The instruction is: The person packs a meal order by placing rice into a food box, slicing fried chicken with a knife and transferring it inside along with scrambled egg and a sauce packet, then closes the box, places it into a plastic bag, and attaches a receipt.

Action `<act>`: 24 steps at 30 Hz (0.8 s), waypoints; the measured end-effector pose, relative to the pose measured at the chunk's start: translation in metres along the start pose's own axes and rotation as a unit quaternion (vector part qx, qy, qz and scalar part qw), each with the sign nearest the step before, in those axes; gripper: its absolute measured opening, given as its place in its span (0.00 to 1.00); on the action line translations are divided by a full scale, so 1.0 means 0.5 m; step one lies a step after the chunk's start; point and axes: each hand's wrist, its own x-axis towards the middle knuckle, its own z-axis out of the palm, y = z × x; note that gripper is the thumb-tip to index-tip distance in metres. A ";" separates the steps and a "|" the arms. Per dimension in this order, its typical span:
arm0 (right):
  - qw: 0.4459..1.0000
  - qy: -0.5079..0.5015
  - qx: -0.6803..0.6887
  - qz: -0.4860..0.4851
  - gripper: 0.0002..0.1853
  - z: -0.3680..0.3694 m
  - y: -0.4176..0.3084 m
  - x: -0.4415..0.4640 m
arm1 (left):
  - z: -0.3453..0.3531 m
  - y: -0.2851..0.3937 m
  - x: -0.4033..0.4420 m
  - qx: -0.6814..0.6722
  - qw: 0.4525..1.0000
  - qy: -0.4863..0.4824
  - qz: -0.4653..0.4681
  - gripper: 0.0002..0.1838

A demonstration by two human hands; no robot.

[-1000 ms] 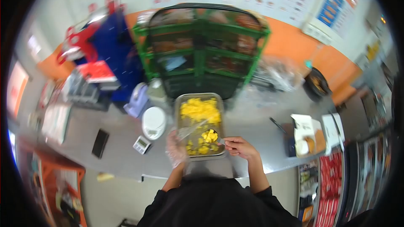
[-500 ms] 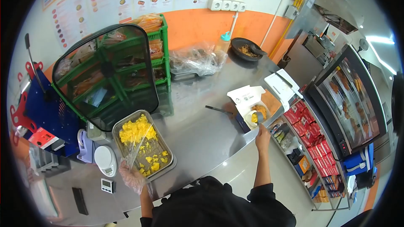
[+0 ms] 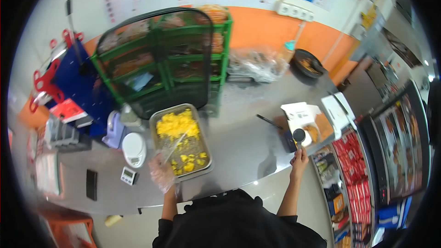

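A metal tray with a wire rack holds yellow pieces that look like scrambled egg. My left hand, in a clear plastic glove, is at the tray's left edge; a clear, thin utensil reaches from its fingers over the food. Bare, my right hand grips the handle of a dark round scoop. That scoop is over the near side of an open paper box, which holds browned food and something white.
Left of the tray are a white scale, a timer and a black phone-like object. Behind it, a dark mesh cover leans before green crates. A black pen and a dark bowl are to the right.
My right hand has carried the scoop with yellow food from the tray to the box, and the scoop has since turned over. My left hand stays by the tray. The view has swung right, then partly back.
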 end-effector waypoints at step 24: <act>0.686 -0.183 -0.275 -0.648 0.22 0.877 -0.534 0.006 | -0.041 -0.134 -0.028 0.073 0.921 -0.188 0.333 0.32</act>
